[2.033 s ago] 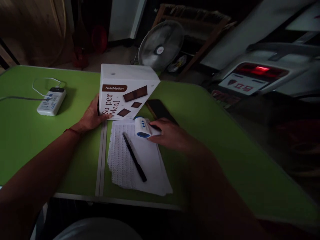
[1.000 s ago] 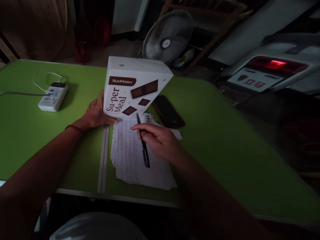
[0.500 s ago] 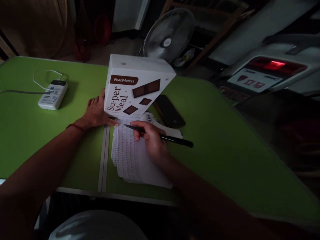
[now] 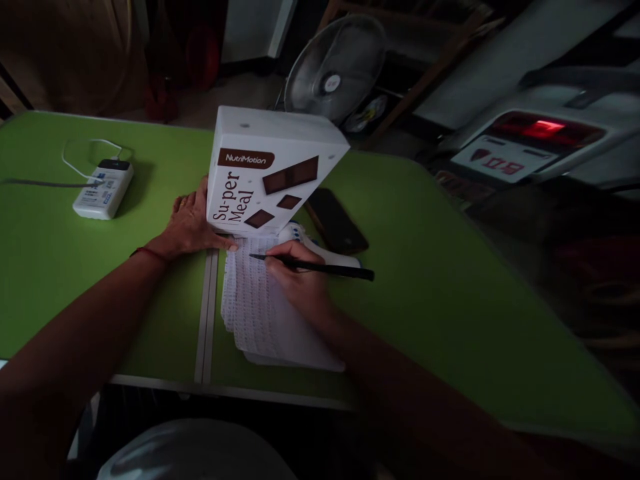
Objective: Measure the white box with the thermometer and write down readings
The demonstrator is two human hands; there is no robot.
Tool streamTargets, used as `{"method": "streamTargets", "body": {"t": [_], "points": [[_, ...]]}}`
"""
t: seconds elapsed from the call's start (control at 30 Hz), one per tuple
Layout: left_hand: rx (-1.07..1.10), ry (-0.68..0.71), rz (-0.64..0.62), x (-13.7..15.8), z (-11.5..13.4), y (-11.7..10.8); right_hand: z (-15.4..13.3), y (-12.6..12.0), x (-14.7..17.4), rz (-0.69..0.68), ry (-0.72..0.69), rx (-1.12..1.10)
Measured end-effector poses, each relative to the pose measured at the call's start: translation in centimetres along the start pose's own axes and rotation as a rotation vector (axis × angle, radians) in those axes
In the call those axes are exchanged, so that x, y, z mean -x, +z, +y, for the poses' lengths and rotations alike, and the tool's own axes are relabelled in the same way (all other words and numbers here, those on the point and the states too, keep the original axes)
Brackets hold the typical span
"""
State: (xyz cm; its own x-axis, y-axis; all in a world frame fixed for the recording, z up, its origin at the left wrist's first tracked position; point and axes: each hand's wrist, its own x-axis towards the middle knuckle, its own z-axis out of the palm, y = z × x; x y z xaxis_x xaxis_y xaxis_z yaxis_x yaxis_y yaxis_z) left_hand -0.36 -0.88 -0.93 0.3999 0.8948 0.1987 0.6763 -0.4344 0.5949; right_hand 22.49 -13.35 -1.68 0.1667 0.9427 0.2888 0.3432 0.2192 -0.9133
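From the head camera, the right hand (image 4: 299,280) pinches a black pen (image 4: 313,267) with its tip on the upper part of a stack of white printed sheets (image 4: 260,313), which lies just right of the table's centre seam (image 4: 205,313) and reaches close to the near edge. The left hand (image 4: 189,223) lies open and flat against the left side of an upright white box (image 4: 265,175) standing at the sheets' far edge. A dark phone (image 4: 336,220) and a white-and-blue device (image 4: 300,235) crowd the box's right side, a white power bank (image 4: 103,189) sits well apart at far left, and bare green table (image 4: 450,293) spreads to the right.

Right hand (image 4: 300,283) grips black pen (image 4: 320,268), tip on white paper stack (image 4: 260,313). Left hand (image 4: 187,223) steadies upright box (image 4: 265,173) on green table (image 4: 450,280).
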Motion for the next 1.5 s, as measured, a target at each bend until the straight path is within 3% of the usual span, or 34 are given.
{"method": "streamTargets", "body": {"t": [0.17,0.5,0.67,1.07,1.27,1.5], "points": [[-0.025,0.015,-0.003,-0.1,-0.2,0.1,0.2,0.0,0.1,0.053,-0.023,0.046],[0.037,0.084,0.028,-0.2,-1.1,0.6,0.5,-0.2,0.2,-0.024,-0.094,0.112],[-0.011,0.047,-0.011,-0.1,-0.7,0.4,0.2,-0.4,0.3,-0.056,-0.112,0.106],[0.063,0.106,0.034,-0.2,-1.3,0.8,-0.6,-0.7,0.2,-0.041,-0.080,0.112],[0.047,0.028,-0.004,-0.2,-0.4,0.4,-0.7,-0.8,0.3,-0.051,-0.105,0.088],[0.075,0.072,0.006,-0.2,-0.8,0.6,-0.4,-1.0,0.5,-0.050,-0.096,0.163]]}}
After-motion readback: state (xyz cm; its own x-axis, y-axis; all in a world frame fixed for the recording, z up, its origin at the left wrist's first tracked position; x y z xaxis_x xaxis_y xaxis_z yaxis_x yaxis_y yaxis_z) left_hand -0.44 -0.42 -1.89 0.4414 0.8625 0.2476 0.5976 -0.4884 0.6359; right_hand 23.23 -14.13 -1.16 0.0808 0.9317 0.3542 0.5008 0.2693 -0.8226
